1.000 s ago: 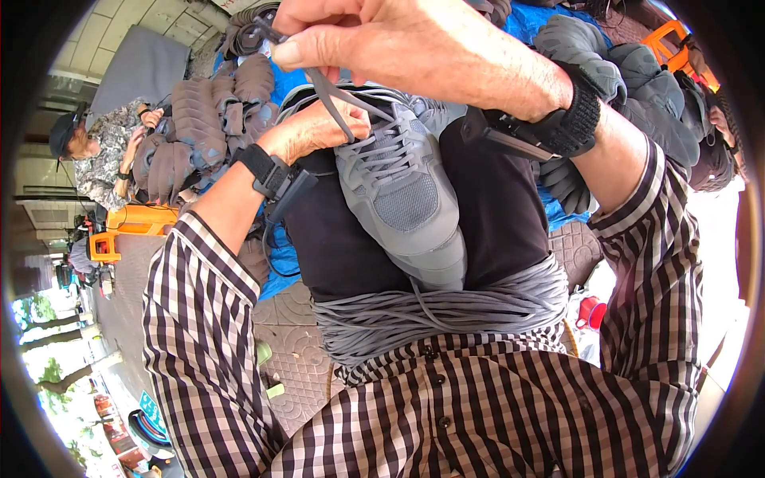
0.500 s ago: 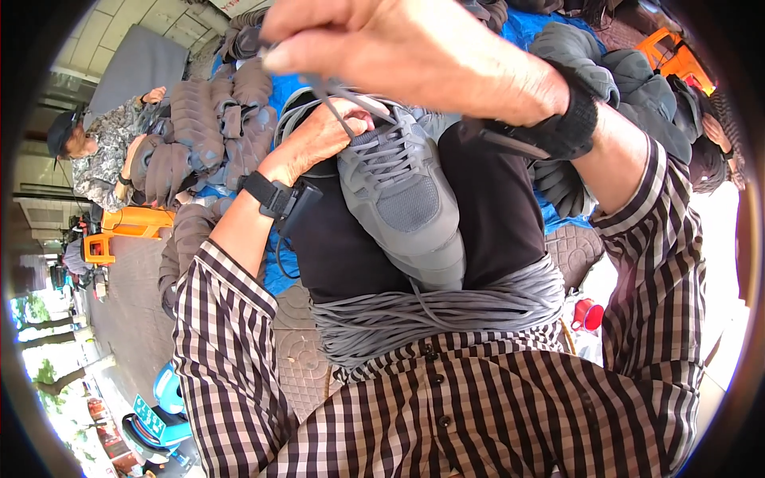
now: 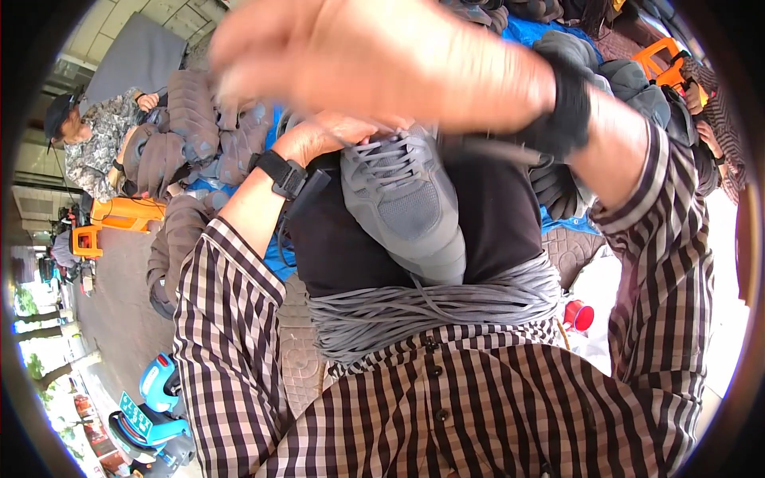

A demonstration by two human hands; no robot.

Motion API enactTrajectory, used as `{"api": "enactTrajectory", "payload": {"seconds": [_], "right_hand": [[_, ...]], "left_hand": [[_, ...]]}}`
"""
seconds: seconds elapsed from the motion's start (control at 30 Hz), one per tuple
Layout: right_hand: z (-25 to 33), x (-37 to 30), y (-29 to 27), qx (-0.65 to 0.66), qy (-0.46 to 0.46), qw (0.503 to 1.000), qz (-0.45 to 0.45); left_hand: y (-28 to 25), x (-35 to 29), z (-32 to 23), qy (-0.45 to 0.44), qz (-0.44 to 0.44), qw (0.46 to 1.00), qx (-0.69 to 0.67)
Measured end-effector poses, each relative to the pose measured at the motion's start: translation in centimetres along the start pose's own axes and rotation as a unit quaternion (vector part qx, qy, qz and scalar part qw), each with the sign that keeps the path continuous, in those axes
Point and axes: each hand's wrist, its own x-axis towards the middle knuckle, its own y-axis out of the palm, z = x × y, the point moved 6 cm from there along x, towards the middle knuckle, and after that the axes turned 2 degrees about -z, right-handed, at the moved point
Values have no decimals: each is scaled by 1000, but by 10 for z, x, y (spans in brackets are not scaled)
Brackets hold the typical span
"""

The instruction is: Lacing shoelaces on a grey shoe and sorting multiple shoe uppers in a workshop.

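Note:
A grey sneaker [image 3: 406, 203] rests on my lap between my dark-trousered thighs, its toe pointing towards my belly. Grey shoelaces [image 3: 394, 163] run crosswise over its upper. My left hand [image 3: 331, 134] grips the sneaker at its far, tongue end; its fingertips are partly hidden. Above it, my right hand [image 3: 374, 68] sweeps across, close to the camera and smeared by motion, so what its fingers hold does not show. A thick bundle of loose grey laces [image 3: 430, 311] lies across my waist.
Stacked brown-grey shoes [image 3: 191, 119] stand at the left, more grey shoes [image 3: 629, 84] at the upper right, on blue sheeting [image 3: 530, 32]. A person in camouflage [image 3: 100, 147] sits left, near an orange stool [image 3: 127, 213]. Another person's hands [image 3: 705, 131] show at right. A red cup [image 3: 579, 315] stands right.
My right hand has moved left and nearer the camera, covering more of my left hand. My left hand stays at the sneaker's tongue end. The sneaker has barely shifted.

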Motion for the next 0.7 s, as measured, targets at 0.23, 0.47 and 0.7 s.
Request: {"api": "enactTrajectory", "payload": {"seconds": [0.23,0.47,0.7], "right_hand": [[8,1,-6,-163,-154,974,-19],[-50,0,-12,139,270,952,-30],[-82,-29,-31,164,339,924,-58]], "left_hand": [[-13,-10,11,-80,-193,968,-137],[-14,-67,-53,-66,-382,917,95],[-43,-67,-75,-36,-403,912,-66]]}}
